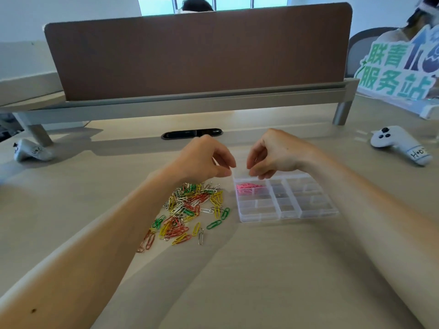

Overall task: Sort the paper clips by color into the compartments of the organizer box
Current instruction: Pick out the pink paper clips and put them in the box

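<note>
Pale wood desk up close, brown divider far back; left hand and right hand curl fingertips together over the organizer box far-left corner, can't tell what's pinched. Loose paper clips piled left of it.

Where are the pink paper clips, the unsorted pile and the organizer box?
pink paper clips [249,187]: head view, middle of the pink bunch.
unsorted pile [190,207]: head view, centre of the mixed-colour clips.
organizer box [288,217]: head view, its near rim.
</note>
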A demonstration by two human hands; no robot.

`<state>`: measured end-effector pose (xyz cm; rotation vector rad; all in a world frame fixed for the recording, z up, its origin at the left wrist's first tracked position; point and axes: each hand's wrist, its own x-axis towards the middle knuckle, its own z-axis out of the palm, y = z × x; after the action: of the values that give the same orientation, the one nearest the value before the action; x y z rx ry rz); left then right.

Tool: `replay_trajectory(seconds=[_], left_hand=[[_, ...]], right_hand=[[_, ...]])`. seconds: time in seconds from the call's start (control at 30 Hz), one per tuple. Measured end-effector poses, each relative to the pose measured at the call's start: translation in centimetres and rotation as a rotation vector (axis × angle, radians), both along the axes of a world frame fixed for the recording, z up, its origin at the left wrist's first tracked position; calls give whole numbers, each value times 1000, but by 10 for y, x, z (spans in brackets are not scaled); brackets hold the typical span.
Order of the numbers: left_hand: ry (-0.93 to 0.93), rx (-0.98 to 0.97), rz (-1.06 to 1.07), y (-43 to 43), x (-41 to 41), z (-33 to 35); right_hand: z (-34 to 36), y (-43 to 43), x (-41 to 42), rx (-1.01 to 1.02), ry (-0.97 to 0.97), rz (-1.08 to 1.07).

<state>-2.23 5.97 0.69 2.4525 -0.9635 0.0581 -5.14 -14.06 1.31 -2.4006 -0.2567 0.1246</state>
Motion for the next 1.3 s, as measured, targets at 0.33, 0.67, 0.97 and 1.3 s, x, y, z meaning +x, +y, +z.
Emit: replay_trajectory(seconds=[0.33,0.67,0.97,1.3], left_hand=[[117,232,328,128,-3,8],[203,255,529,169,0,-10],[334,262,460,167,14,-10],[375,233,435,171,20,-11]], right_hand=[[4,93,12,-140,-70,244],[-18,169,30,-335,-147,225],[-11,172,44,-418,-59,295],[-25,195,61,-351,-158,374]])
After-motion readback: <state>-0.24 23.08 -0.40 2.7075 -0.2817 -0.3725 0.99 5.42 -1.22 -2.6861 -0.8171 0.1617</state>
